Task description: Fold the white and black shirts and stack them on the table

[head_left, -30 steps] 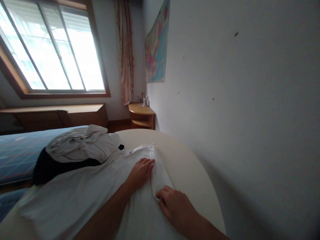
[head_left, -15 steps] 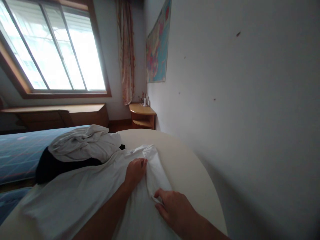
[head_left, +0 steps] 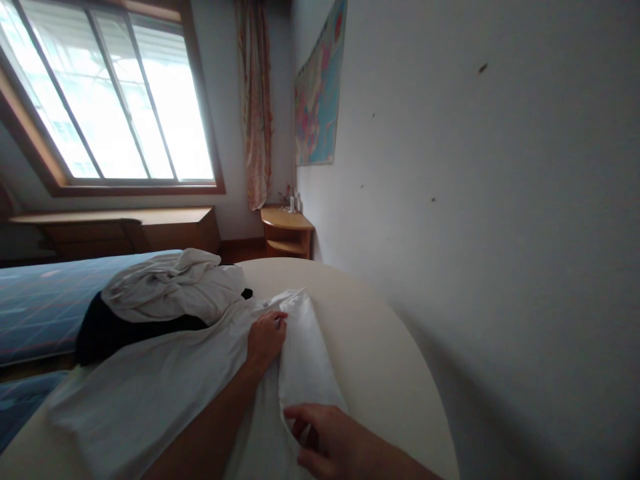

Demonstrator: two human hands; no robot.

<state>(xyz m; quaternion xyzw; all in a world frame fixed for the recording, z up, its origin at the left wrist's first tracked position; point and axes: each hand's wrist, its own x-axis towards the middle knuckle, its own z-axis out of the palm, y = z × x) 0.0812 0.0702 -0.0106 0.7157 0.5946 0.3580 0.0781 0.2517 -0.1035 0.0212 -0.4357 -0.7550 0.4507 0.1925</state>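
A white shirt (head_left: pixel 175 383) lies spread over the round cream table (head_left: pixel 380 333), its right side folded inward as a long flap (head_left: pixel 307 360). My left hand (head_left: pixel 267 339) is at the far part of this flap, fingers bent and closed on the cloth at its inner edge. Nearer to me, my right hand (head_left: pixel 330 433) holds the same edge with curled fingers. A gap shows between its thumb and forefinger, and the cloth edge runs between them. My left forearm lies across the shirt's middle.
A crumpled light grey garment (head_left: pixel 170 287) lies on a black cloth (head_left: pixel 135 337) at the table's left edge. Beyond is a bed with a blue checked cover (head_left: pixel 45 300). The white wall (head_left: pixel 475 233) stands close on the right; a corner shelf (head_left: pixel 285 219) is behind.
My right hand has moved left and toward me, bringing the flap's edge inward. My left hand has shifted slightly left. The flap now lies wider and flatter.
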